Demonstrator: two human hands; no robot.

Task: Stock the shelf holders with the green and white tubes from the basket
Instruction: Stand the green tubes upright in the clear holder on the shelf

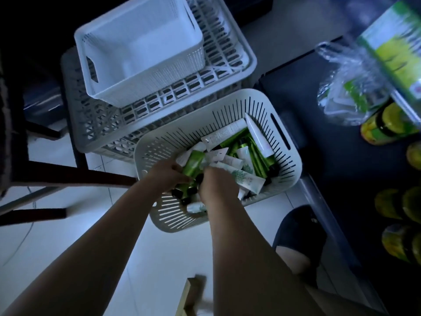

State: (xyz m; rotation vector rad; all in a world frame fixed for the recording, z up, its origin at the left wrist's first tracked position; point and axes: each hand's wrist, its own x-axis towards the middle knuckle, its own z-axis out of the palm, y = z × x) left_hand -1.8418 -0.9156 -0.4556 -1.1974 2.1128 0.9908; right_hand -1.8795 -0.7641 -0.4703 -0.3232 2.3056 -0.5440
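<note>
i can't read any text: print on the white tubes [224,133] (and the green box [394,49]) is too blurred.

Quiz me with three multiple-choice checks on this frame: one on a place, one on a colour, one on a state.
1. The empty white basket sits on: A the grey crate; B the floor; C a chair.
2. The tube the left hand grips is: A white; B green; C black.
3. The slotted basket is: A empty; B overturned; C upright, holding tubes.
Answers: A, the crate's lattice shows under it; B, its green body shows above the hand; C, tubes lie heaped inside it.
</note>
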